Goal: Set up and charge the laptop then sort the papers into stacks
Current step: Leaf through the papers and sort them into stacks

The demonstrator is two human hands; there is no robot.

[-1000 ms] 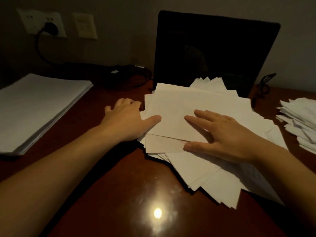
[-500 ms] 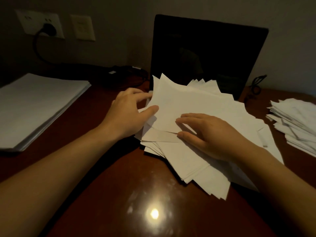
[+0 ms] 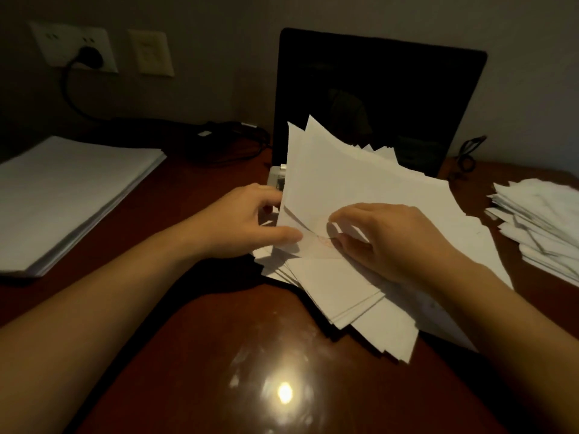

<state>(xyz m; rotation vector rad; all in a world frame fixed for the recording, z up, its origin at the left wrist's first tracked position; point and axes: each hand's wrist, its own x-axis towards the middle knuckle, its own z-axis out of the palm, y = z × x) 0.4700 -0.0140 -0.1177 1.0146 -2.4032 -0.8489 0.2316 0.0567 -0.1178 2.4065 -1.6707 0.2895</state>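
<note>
Two pinches on papers (image 3: 376,195): left grip (image 3: 238,223), right grip (image 3: 385,239)

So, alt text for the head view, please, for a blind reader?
The left hand and right hand grip sheets of a fanned paper pile lying over an open laptop on a brown desk. A neat paper stack lies left, a loose paper heap right.

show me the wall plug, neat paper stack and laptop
wall plug (image 3: 91,54), head view, on the black plug body
neat paper stack (image 3: 69,195), head view, middle of its top sheet
laptop (image 3: 376,98), head view, centre of its dark screen
</note>
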